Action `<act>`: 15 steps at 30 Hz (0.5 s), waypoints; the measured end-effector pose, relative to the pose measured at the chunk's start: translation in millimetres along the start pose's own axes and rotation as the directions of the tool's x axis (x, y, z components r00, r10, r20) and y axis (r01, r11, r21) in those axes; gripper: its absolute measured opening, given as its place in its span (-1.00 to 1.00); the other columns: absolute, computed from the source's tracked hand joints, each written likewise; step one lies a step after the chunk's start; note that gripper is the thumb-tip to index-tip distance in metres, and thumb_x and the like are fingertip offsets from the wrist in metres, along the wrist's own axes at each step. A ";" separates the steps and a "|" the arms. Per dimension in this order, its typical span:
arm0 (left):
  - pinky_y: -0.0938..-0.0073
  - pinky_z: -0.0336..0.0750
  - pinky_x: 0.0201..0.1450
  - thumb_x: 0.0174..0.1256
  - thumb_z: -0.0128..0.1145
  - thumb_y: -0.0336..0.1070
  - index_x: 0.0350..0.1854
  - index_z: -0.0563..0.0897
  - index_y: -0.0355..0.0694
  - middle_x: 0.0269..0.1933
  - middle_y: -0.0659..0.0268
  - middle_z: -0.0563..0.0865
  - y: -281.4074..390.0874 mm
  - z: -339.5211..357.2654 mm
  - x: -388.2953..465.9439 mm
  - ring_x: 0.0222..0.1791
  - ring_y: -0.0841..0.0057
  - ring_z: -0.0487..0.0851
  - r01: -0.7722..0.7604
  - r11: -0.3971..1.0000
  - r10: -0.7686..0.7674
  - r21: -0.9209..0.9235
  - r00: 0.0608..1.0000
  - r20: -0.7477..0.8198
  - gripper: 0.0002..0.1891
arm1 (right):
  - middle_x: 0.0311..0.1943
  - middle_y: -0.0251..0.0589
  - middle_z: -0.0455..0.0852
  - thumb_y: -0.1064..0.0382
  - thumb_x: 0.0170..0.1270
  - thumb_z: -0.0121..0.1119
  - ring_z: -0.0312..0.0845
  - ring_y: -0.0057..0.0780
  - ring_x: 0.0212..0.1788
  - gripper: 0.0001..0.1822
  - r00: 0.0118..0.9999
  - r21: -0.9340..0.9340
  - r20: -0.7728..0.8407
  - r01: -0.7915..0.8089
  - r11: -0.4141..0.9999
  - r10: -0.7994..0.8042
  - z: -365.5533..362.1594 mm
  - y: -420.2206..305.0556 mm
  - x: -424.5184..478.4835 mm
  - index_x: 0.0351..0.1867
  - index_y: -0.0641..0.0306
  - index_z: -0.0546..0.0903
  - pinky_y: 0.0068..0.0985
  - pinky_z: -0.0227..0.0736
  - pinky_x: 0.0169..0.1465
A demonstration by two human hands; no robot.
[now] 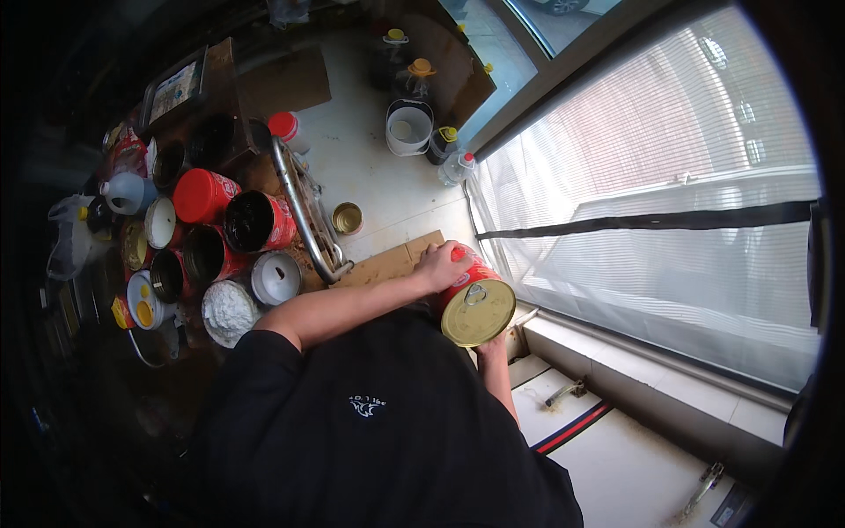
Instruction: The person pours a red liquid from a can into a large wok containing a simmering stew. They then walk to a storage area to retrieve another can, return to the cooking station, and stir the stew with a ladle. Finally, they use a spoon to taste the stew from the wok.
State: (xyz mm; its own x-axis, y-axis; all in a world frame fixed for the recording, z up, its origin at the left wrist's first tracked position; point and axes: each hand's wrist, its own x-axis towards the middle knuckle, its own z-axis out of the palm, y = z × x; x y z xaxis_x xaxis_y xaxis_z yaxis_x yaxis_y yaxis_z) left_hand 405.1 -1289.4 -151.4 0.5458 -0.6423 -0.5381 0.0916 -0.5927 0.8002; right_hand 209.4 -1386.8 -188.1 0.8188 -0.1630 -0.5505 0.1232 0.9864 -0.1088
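My left hand (pixel 443 266) grips the side of a large red tin can (pixel 480 263), fingers curled over its wall. The can is tilted, its gold metal end with a pull ring (pixel 476 295) facing up toward me. Under the near edge of the can is my right hand (pixel 492 344), supporting it from below; its fingers are mostly hidden behind the tin. A sheet of brown cardboard (pixel 389 263) lies just beyond my left forearm.
To the left stand several tins, one red-lidded (pixel 198 196), one open with dark contents (pixel 249 221), and a tub of white paste (pixel 229 313). A metal tube frame (pixel 297 204) borders them. Ahead are a white bucket (pixel 409 129) and bottles (pixel 455 168); mesh curtain (pixel 634 264) at right.
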 end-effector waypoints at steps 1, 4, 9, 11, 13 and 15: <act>0.16 0.28 0.19 0.06 0.00 0.21 0.15 0.41 -0.05 0.07 -0.15 0.42 14.8 -8.0 4.1 0.12 0.02 0.38 0.002 1.000 -0.002 -0.005 0.997 -0.072 -0.37 | 0.06 -0.11 0.50 0.00 0.33 -0.13 0.44 -0.19 0.06 -0.56 0.997 0.005 0.029 -0.076 0.997 0.076 19.0 -11.1 14.4 0.10 0.23 0.41 -0.18 0.40 0.10; 0.18 0.27 0.20 0.06 0.04 0.14 0.11 0.45 -0.07 0.04 -0.12 0.44 45.9 -24.1 15.8 0.11 0.01 0.38 -0.026 0.998 0.010 -0.056 0.962 -0.271 -0.42 | 0.06 -0.11 0.50 -0.01 0.32 -0.11 0.43 -0.18 0.07 -0.54 0.985 -0.138 0.029 -0.165 0.977 0.171 102.9 -42.6 40.0 0.11 0.24 0.40 -0.17 0.40 0.11; 0.17 0.35 0.12 0.05 0.06 0.11 0.09 0.45 -0.09 0.03 -0.16 0.43 49.3 -40.6 39.7 0.05 0.00 0.44 -0.082 0.968 -0.054 -0.236 0.855 -0.517 -0.43 | 0.04 -0.08 0.52 -0.02 0.30 -0.08 0.46 -0.16 0.05 -0.53 0.873 -0.177 -0.013 -0.481 0.858 0.487 138.8 -86.2 101.8 0.09 0.26 0.41 -0.16 0.40 0.11; 0.19 0.40 0.05 0.06 0.06 0.08 0.08 0.45 -0.15 -0.03 -0.14 0.47 48.8 -51.1 44.2 -0.03 -0.01 0.48 -0.091 0.965 -0.085 -0.247 0.781 -0.618 -0.43 | 0.04 -0.07 0.52 -0.02 0.30 -0.08 0.45 -0.15 0.05 -0.53 0.821 -0.202 -0.071 -0.568 0.797 0.567 161.3 -87.5 129.9 0.08 0.26 0.42 -0.16 0.40 0.11; 0.18 0.42 0.03 0.06 0.07 0.08 0.07 0.45 -0.18 -0.06 -0.11 0.49 46.0 -65.6 47.7 -0.05 0.00 0.50 -0.119 0.958 -0.099 -0.260 0.716 -0.691 -0.43 | 0.04 -0.05 0.52 -0.07 0.31 -0.14 0.45 -0.14 0.06 -0.50 0.785 -0.277 -0.123 -0.615 0.738 0.608 172.0 -86.5 158.6 0.09 0.27 0.41 -0.15 0.40 0.11; 0.20 0.37 0.07 0.09 0.05 0.08 0.10 0.42 -0.18 -0.02 -0.09 0.45 32.0 -81.4 52.2 -0.01 0.02 0.45 -0.130 0.952 -0.133 -0.277 0.639 -0.757 -0.43 | 0.05 -0.05 0.52 -0.17 0.32 -0.19 0.45 -0.13 0.05 -0.43 0.713 -0.320 -0.195 -0.695 0.644 0.673 197.5 -74.4 182.9 0.10 0.26 0.40 -0.14 0.39 0.11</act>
State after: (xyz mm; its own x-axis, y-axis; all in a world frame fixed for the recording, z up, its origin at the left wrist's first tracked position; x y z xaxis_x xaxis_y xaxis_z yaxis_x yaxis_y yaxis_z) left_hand 504.3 -1302.3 -132.4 0.9675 0.0362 -0.2501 0.2469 -0.3463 0.9051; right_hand 460.8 -1485.8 -117.2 0.5577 0.5434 -0.6274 -0.6694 0.7414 0.0472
